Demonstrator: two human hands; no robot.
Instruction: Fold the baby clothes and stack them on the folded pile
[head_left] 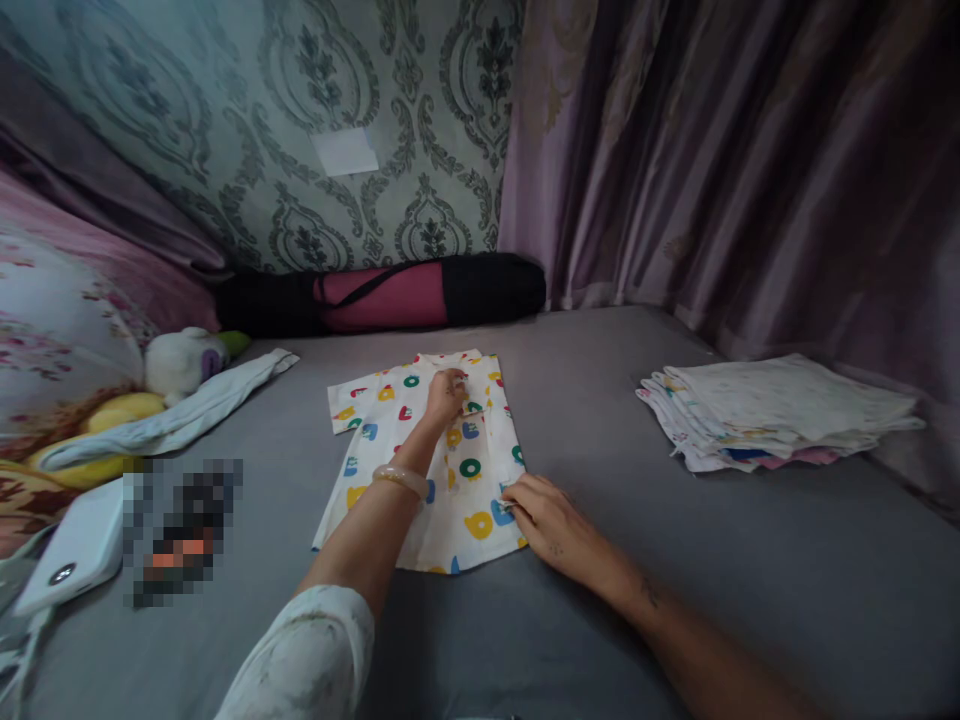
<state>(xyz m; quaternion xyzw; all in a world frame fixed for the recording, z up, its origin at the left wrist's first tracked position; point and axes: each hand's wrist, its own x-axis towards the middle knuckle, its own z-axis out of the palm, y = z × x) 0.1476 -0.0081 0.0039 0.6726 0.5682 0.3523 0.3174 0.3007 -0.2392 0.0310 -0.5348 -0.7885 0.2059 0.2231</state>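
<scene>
A small white short-sleeved shirt [431,470] printed with coloured letters lies on the grey sheet, its collar pointing away from me. One sleeve sticks out on the left; the right side looks folded inward. My left hand [447,393] reaches over the shirt, its fingers closed on the cloth just below the collar. A pale bangle circles that wrist. Down at the shirt's lower right edge, my right hand [551,520] pinches a bit of the fabric between thumb and fingers.
A stack of folded cloths [780,410] sits at the right. Along the wall lies a long black and maroon bag [382,297]. On the left are a plush toy [184,362], a pale rolled garment [176,425], a white power bank [79,545] with a cable, and a blurred-out item.
</scene>
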